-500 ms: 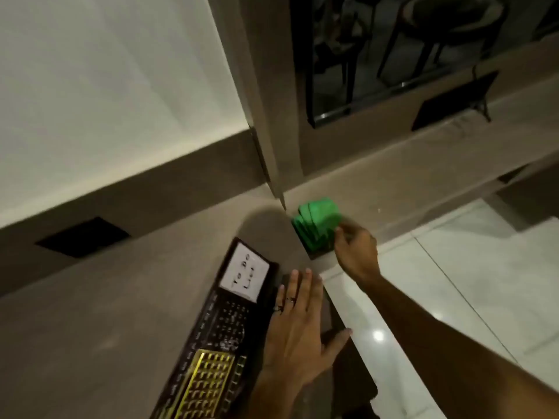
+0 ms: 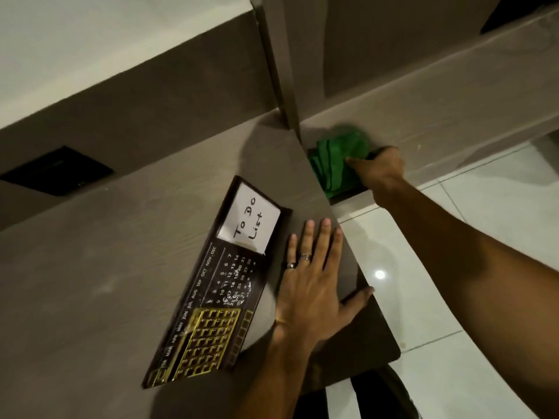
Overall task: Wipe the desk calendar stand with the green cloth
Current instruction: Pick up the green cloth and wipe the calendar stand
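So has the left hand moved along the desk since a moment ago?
No. The left hand lies flat on the desk just right of the calendar stand, thumb over the edge, as before; only the camera shifted.

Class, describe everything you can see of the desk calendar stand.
The desk calendar stand is a long dark brown board lying flat and askew on the grey desk. It carries a white "To Do List" card, printed months and dates, and a gold grid. The left hand lies flat beside its right edge.

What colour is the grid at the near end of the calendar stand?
Gold grid on the dark brown calendar stand, head view.
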